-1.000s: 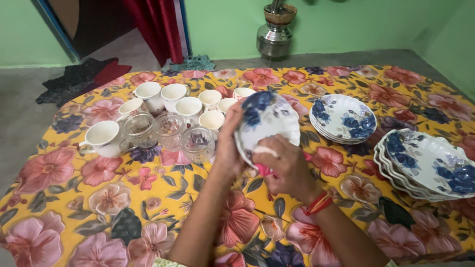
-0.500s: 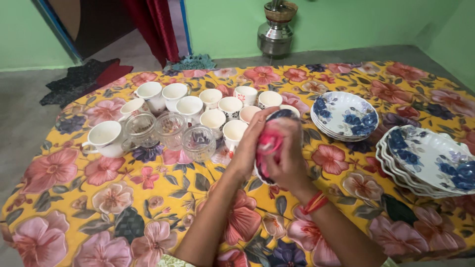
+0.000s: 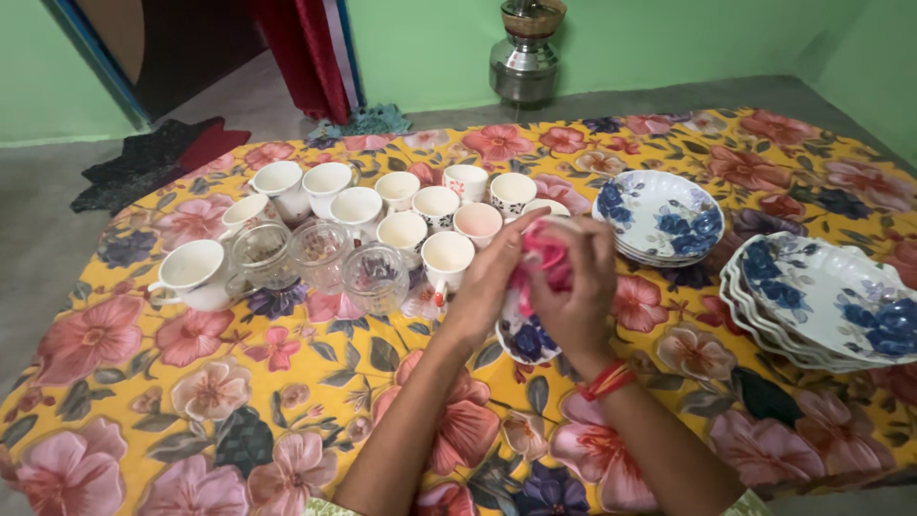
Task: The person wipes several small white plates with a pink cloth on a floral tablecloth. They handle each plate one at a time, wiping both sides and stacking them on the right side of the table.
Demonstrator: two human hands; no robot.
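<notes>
Plate now tipped on edge just right of the cups, face turned away since a second ago. Left hand fingers grip its rim; right hand fingers press the pink cloth against it, so wiping has moved to another side.

Ten white cups stand clustered at about eleven o'clock from the hands, with three clear glass cups just in front of them. Two stacks of blue-flowered white plates lie at two to three o'clock: a round stack and a scalloped stack. One more blue-flowered plate is held, along with one pink cloth.
</notes>
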